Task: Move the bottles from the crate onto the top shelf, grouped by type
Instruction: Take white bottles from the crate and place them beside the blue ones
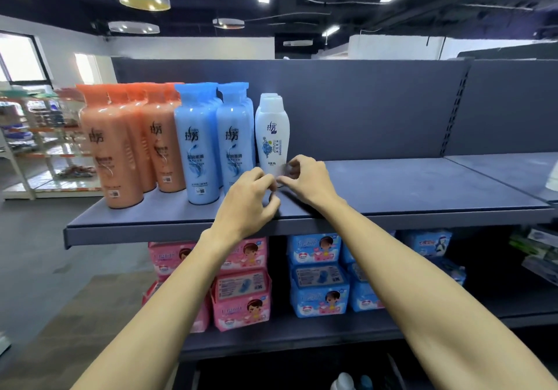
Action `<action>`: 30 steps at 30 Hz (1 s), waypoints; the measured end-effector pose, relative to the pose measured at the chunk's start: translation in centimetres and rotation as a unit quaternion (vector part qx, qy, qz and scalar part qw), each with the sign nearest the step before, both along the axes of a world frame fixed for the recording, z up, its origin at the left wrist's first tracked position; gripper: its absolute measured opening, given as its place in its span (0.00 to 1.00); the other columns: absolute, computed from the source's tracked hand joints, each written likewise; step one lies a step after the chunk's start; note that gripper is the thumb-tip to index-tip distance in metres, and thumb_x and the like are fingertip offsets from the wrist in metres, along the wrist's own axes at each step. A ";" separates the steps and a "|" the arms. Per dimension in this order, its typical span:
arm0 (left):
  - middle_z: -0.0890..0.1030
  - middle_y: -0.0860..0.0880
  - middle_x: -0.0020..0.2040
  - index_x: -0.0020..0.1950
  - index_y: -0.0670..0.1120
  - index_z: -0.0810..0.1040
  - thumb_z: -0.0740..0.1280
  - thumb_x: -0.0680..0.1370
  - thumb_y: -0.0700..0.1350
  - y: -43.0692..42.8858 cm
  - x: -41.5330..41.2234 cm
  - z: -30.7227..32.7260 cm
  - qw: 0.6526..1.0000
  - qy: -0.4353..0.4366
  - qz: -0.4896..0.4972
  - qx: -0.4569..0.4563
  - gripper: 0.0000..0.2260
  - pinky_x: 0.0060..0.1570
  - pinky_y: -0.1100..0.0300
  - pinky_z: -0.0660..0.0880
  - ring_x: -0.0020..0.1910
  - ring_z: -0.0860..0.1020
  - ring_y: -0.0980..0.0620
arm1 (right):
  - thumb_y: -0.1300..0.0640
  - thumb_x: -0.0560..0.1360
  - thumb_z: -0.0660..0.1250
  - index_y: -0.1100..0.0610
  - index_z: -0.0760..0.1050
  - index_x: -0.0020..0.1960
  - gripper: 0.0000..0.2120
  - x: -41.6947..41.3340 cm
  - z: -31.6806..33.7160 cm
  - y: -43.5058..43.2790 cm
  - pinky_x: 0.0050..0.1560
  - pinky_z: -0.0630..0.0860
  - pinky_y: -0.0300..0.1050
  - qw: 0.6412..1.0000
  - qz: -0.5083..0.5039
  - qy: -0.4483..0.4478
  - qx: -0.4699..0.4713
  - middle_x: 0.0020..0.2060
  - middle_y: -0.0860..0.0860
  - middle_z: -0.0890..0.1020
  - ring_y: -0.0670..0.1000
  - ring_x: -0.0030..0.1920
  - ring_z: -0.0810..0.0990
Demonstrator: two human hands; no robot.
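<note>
On the top shelf (392, 205) stand orange bottles (120, 148) at the left, blue bottles (199, 145) in the middle and a row of white bottles (271, 129) to their right. Both my hands meet at the base of the front white bottle, which stands upright on the shelf. My left hand (250, 199) pinches its lower left corner with curled fingers. My right hand (305, 178) curls round its lower right side. At the bottom edge, the tops of a white bottle (344, 382) and a blue one (366, 383) show in a dark crate (395, 371).
The top shelf is bare to the right of the white bottles, up to a divider (453, 117) in the back panel. Pink packs (241, 296) and blue packs (320, 284) fill the shelf below. Another shelving unit (45, 135) stands far left across the floor.
</note>
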State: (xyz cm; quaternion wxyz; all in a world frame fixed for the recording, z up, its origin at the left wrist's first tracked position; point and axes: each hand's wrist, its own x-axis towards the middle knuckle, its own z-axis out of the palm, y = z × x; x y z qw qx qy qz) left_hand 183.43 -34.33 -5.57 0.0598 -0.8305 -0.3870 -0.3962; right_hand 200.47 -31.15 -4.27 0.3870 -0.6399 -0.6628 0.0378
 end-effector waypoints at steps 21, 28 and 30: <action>0.75 0.51 0.43 0.48 0.46 0.76 0.65 0.75 0.48 -8.0 8.3 -8.9 0.990 0.056 -0.125 -0.032 0.06 0.39 0.51 0.74 0.46 0.74 0.49 | 0.58 0.74 0.72 0.55 0.78 0.56 0.11 8.8 -7.1 -18.2 0.55 0.78 0.44 0.997 0.016 -0.075 0.003 0.48 0.47 0.84 0.46 0.48 0.82; 0.73 0.52 0.42 0.48 0.49 0.72 0.62 0.75 0.50 -11.2 11.5 -19.3 0.965 0.132 -0.142 -0.174 0.06 0.39 0.52 0.71 0.45 0.74 0.50 | 0.56 0.73 0.73 0.56 0.77 0.57 0.13 12.3 -18.6 -20.9 0.56 0.78 0.47 0.983 -0.025 -0.063 -0.171 0.49 0.49 0.84 0.49 0.51 0.82; 0.74 0.52 0.42 0.48 0.50 0.72 0.62 0.75 0.50 -12.1 11.7 -22.5 0.956 0.150 -0.135 -0.212 0.06 0.38 0.54 0.70 0.45 0.74 0.50 | 0.56 0.73 0.73 0.56 0.77 0.56 0.13 12.9 -21.8 -21.6 0.55 0.78 0.47 0.974 -0.034 -0.045 -0.221 0.49 0.49 0.84 0.49 0.50 0.82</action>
